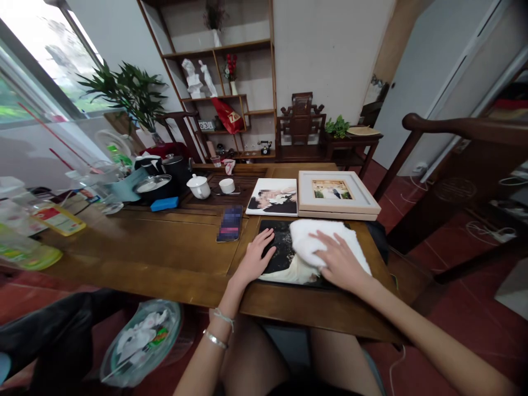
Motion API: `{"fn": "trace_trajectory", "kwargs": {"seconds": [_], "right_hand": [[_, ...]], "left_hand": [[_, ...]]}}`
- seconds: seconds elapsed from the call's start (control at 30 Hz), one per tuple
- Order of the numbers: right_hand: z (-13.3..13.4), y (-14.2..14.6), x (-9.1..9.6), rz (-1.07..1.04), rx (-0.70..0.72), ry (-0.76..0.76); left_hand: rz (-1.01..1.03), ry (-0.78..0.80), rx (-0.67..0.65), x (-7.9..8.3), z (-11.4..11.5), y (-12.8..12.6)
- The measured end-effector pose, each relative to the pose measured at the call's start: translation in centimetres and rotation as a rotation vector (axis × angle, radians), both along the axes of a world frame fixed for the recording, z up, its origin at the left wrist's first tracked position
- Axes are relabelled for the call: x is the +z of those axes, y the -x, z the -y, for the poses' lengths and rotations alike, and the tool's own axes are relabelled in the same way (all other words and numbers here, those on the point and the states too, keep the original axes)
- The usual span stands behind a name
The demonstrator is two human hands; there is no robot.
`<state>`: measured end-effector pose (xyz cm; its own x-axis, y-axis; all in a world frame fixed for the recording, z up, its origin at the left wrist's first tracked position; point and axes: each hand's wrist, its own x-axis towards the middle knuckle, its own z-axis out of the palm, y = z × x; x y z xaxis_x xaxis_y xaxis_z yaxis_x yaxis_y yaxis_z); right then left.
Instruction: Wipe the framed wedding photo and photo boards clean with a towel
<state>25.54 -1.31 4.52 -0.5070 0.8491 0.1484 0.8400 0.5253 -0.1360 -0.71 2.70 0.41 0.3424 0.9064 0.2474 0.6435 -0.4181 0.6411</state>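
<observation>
A flat dark picture panel (281, 242), black with pale specks and a cream area along its lower part, lies near the front edge of the wooden table. My left hand (259, 254) rests on its left edge, fingers apart and holding nothing. On the panel's right part is a folded white cloth (304, 237), which hides much of the picture. My right hand (336, 258) presses on this cloth and grips it with bent fingers. Just behind the panel are a white-edged canvas print (272, 197) and a light wooden picture frame (339, 194) with a photo.
A phone (230, 223) lies left of the panel. Further left stand a white teapot (198, 187), a small white cup (226, 186), a blue sponge (164, 204) and several bottles. Below the table edge is a lined bin (142, 341). A wooden chair (457, 165) stands at right.
</observation>
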Motion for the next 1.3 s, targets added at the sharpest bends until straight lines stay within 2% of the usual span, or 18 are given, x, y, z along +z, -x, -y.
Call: {"fn": "trace_trajectory", "kwargs": {"seconds": [0.07, 0.13, 0.2, 0.3, 0.4, 0.47, 0.6, 0.67, 0.73, 0.8, 0.9, 0.97, 1.03, 1.13, 1.23, 1.3], "right_hand": [[-2.1, -0.3, 0.1, 0.036, -0.131, -0.062], [-2.3, 0.6, 0.2, 0.069, -0.162, -0.078], [-0.6, 2.5, 0.1, 0.088, -0.098, -0.042], [3.8, 5.5, -0.2, 0.067, 0.077, 0.022], [6.4, 6.5, -0.3, 0.027, 0.215, 0.066], [5.7, 6.0, -0.1, 0.027, 0.171, 0.066], [0.9, 4.8, 0.9, 0.12, -0.121, -0.048], [-0.8, 5.3, 1.2, 0.164, -0.194, -0.092], [-0.9, 6.8, 1.3, 0.19, -0.196, -0.093], [0.8, 8.8, 0.8, 0.211, -0.134, -0.08], [4.8, 11.1, -0.4, 0.19, -0.003, -0.114], [7.1, 11.2, -1.0, 0.123, 0.064, -0.136], [8.0, 10.0, -1.2, 0.056, 0.124, -0.092], [6.3, 6.7, -0.4, -0.018, 0.12, 0.009], [2.1, 4.2, 1.0, -0.09, 0.058, 0.045], [-1.2, 3.8, 1.9, -0.18, 0.059, 0.07]], "left_hand": [[0.013, -0.01, -0.002, -0.1, 0.0, 0.0], [0.038, -0.012, 0.001, -0.3, -0.1, 0.0], [0.075, -0.005, 0.008, -0.3, -0.2, 0.1], [0.143, 0.021, 0.004, -0.3, -0.4, 0.2], [0.198, 0.031, -0.017, -0.2, -0.7, 0.5], [0.221, 0.019, -0.028, -0.4, -0.8, 0.6], [0.247, -0.017, -0.036, -1.0, -1.0, 0.8], [0.257, -0.032, -0.037, -1.2, -1.1, 0.8], [0.273, -0.045, -0.029, -1.3, -1.1, 0.8], [0.28, -0.041, -0.029, -1.2, -1.1, 0.8], [0.268, -0.015, -0.061, -0.9, -1.0, 0.9], [0.256, -0.01, -0.072, -0.6, -0.9, 1.0], [0.238, -0.01, -0.059, -0.5, -0.8, 0.9], [0.18, -0.012, -0.032, -0.3, -0.6, 0.6], [0.126, -0.033, -0.011, -0.3, -0.3, 0.5], [0.105, -0.042, -0.001, -0.3, -0.2, 0.5]]}}
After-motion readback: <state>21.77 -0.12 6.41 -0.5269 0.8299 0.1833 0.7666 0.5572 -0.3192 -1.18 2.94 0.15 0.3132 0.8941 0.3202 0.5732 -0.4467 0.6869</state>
